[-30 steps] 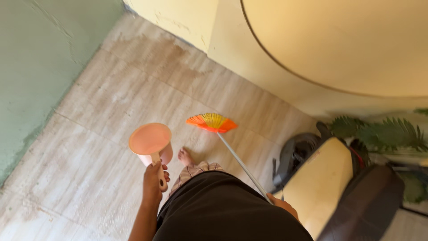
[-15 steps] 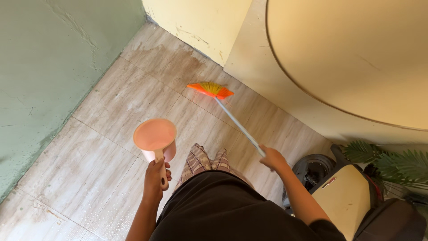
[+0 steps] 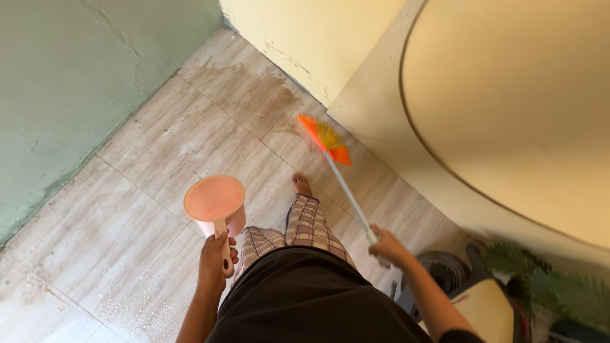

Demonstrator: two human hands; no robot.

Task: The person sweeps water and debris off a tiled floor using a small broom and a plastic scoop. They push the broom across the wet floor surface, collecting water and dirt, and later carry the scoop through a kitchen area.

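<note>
Broom (image 3: 326,141): my right hand (image 3: 386,246) grips its handle; head now swung rightward, blurred. Mug (image 3: 215,202): my left hand (image 3: 215,262) clasps its handle, unchanged.

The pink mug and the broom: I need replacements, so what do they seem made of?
The pink mug looks like matte moulded plastic, handle and body one colour. The broom seems to have orange-yellow synthetic bristles on a pale, smooth pole, metal or plastic.

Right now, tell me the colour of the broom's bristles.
The broom bristles are orange at the edges with yellow in the middle, slightly motion-blurred; seen in the head view, the only one.
</note>
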